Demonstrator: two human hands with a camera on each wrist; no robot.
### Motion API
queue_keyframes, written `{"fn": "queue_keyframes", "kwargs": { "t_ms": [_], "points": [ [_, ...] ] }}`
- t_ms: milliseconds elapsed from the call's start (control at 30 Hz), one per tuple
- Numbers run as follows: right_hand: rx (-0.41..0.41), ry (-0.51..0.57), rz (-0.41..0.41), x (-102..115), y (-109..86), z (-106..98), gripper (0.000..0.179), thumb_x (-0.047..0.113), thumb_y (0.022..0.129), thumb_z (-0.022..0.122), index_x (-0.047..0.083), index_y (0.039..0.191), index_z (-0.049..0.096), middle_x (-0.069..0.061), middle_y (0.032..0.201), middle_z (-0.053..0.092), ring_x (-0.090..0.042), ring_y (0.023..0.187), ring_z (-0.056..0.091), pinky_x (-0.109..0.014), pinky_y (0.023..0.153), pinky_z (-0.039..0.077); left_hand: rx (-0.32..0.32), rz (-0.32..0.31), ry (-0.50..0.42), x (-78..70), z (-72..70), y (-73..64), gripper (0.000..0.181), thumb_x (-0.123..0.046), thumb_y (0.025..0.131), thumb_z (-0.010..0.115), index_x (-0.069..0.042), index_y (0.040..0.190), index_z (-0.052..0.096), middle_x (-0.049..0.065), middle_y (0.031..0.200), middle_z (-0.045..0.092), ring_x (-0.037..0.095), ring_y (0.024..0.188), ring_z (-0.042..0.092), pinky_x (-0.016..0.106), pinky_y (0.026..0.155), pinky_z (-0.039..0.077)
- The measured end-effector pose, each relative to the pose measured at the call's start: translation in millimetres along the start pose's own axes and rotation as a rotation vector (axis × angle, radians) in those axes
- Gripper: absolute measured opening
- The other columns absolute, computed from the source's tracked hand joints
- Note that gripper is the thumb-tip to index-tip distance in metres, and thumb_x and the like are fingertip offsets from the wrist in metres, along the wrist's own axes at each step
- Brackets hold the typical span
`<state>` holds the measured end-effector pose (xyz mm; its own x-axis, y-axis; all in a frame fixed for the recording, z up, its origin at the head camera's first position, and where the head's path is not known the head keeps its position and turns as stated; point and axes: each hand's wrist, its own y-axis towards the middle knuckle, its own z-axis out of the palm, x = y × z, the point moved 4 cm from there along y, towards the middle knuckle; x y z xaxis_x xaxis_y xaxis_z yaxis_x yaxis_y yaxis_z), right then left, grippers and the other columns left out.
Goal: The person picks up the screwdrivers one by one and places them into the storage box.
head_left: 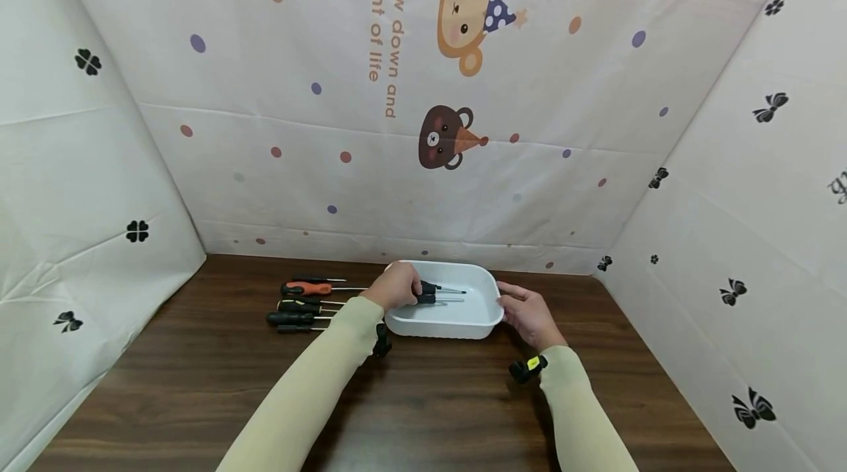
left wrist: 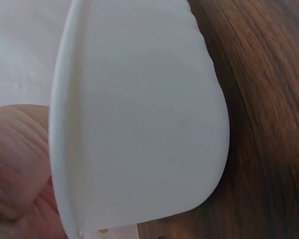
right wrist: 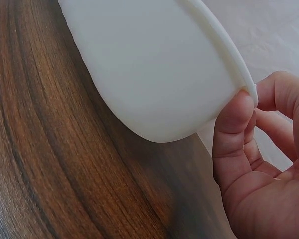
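A white rectangular tray [head_left: 445, 329] stands on the table with small black-handled screwdrivers [head_left: 453, 291] lying in it, shafts to the right. My left hand [head_left: 395, 286] reaches over the tray's left end, fingers curled down at a black screwdriver handle [head_left: 426, 298] that shows beside the fingertips. In the left wrist view the tray wall [left wrist: 144, 114] hides those fingers. At the tray's right end my right hand [head_left: 529, 314] pinches the rim, with the thumb [right wrist: 231, 124] on the outer side and the index finger at the edge.
Left of the tray, several screwdrivers lie side by side on the brown wooden table [head_left: 423, 398], one with an orange and black handle [head_left: 311, 288], others with black handles [head_left: 290, 318]. A white printed cloth [head_left: 298, 185] rises behind the table and along both sides.
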<state>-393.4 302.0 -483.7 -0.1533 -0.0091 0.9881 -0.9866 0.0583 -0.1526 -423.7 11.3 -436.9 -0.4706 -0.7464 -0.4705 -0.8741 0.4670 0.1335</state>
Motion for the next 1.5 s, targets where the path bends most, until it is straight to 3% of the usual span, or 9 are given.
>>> {"fn": "queue_keyframes", "kwargs": {
  "t_ms": [167,633,833,1033,1167,1300,1500],
  "points": [
    [0.004,-0.007,0.003,-1,0.2,-1,0.052,0.0,0.095,0.066,0.0,0.146,0.054,-0.007,0.115,0.075,-0.009,0.07,0.065,-0.024,0.068,0.059,-0.006,0.044,0.112,-1.8,1.7,-0.9,0.016,0.01,0.077,0.079,-0.007,0.078,0.079,-0.003,0.077,0.073,0.01,0.071,0.055,0.03,0.075,0.055],
    [0.008,-0.008,-0.009,2,-3.3,1,0.052,0.0,0.096,0.065,-0.003,0.146,0.052,-0.008,0.112,0.075,-0.008,0.068,0.064,-0.023,0.065,0.058,0.03,0.027,0.26,-5.4,11.7,1.1,0.033,0.011,0.082,0.074,-0.015,0.063,0.067,-0.006,0.071,0.063,0.011,0.069,0.047,0.028,0.072,0.051],
    [-0.003,-0.013,-0.008,2,-1.8,0,0.05,0.0,0.096,0.065,-0.001,0.145,0.055,-0.01,0.119,0.073,-0.009,0.069,0.065,-0.023,0.067,0.059,0.05,0.008,0.28,-6.1,14.0,1.0,0.04,0.013,0.084,0.069,-0.015,0.058,0.059,-0.005,0.066,0.056,0.013,0.067,0.042,0.028,0.066,0.046],
    [0.005,-0.006,-0.005,1,-1.2,0,0.052,0.0,0.095,0.065,-0.002,0.146,0.053,-0.005,0.109,0.076,-0.008,0.068,0.064,-0.022,0.066,0.058,0.065,-0.006,0.321,-7.3,16.0,1.5,0.038,0.01,0.086,0.07,-0.017,0.061,0.059,-0.007,0.068,0.056,0.012,0.068,0.044,0.028,0.07,0.05],
    [0.006,0.004,-0.003,1,-1.5,1,0.053,-0.001,0.095,0.066,-0.002,0.147,0.052,-0.002,0.103,0.076,-0.008,0.067,0.064,-0.022,0.065,0.058,0.072,0.0,0.325,-7.8,17.5,1.8,0.049,0.011,0.088,0.067,-0.017,0.055,0.045,-0.006,0.06,0.043,0.013,0.063,0.036,0.027,0.061,0.041],
    [0.003,-0.005,-0.002,1,-1.4,0,0.052,0.0,0.095,0.066,-0.001,0.146,0.053,-0.004,0.108,0.075,-0.008,0.068,0.064,-0.023,0.065,0.058,0.062,0.018,0.327,-7.5,19.0,2.0,0.057,0.014,0.087,0.064,-0.018,0.053,0.031,-0.005,0.057,0.029,0.013,0.06,0.027,0.026,0.054,0.03],
    [0.001,-0.021,-0.004,1,-0.8,-1,0.051,0.001,0.096,0.066,-0.001,0.146,0.054,-0.006,0.113,0.074,-0.009,0.07,0.064,-0.023,0.067,0.058,0.048,0.016,0.326,-7.9,19.3,2.0,0.057,0.013,0.088,0.064,-0.018,0.053,0.03,-0.005,0.057,0.026,0.013,0.058,0.026,0.027,0.051,0.027]
  ]
}}
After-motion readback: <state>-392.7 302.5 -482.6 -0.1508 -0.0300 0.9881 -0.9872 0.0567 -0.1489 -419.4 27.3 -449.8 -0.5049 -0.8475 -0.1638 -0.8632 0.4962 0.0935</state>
